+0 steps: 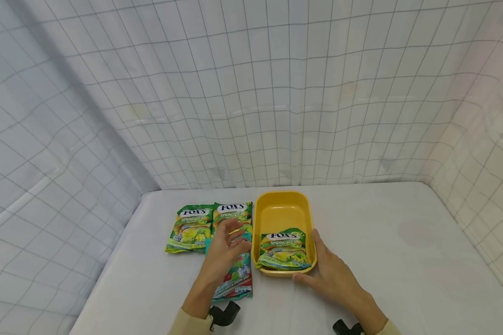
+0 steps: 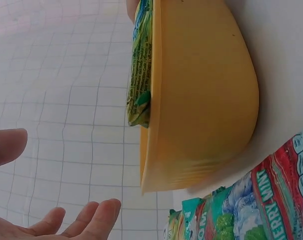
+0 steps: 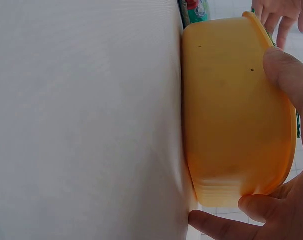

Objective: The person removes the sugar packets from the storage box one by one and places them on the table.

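A yellow plastic tub (image 1: 282, 211) stands on the white table, with a green Fox's Spring Tea candy bag (image 1: 283, 251) lying across its near half. My right hand (image 1: 333, 279) grips the tub's near right corner, thumb (image 3: 286, 70) at the near rim and fingers along the right side. Left of the tub, my left hand (image 1: 222, 253) is raised with nothing in it, its fingers spread and slightly bent. Beneath and behind it lie two more green Spring Tea bags (image 1: 191, 228) and a teal and red candy bag (image 2: 271, 205), partly hidden by the hand.
White gridded cloth (image 1: 289, 116) hangs behind the table and on both sides. The tabletop (image 1: 381, 232) is covered in white. Black wrist mounts (image 1: 225, 312) show below both hands.
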A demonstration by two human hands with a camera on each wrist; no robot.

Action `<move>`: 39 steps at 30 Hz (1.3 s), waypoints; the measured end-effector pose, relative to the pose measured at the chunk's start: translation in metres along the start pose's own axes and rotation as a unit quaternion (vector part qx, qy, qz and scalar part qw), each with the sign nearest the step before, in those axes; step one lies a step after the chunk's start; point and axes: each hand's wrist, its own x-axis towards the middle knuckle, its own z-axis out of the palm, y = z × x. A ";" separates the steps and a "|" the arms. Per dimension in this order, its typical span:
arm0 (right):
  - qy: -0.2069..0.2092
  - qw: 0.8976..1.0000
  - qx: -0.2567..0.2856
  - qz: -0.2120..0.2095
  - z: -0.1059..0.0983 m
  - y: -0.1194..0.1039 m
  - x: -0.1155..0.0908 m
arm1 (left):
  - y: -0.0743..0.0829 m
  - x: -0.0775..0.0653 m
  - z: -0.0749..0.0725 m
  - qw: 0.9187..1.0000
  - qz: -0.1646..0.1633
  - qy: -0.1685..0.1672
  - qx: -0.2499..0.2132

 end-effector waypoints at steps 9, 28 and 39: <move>0.000 1.000 0.007 -0.001 -0.001 -0.001 0.001 | -0.002 0.004 0.012 0.999 -0.026 -0.024 -0.003; 0.001 1.000 0.013 0.002 -0.001 0.000 -0.001 | -0.004 0.010 0.041 0.996 -0.057 -0.055 0.031; 0.005 1.000 0.006 -0.007 0.000 0.001 0.001 | -0.008 0.010 0.055 0.992 -0.069 -0.056 0.087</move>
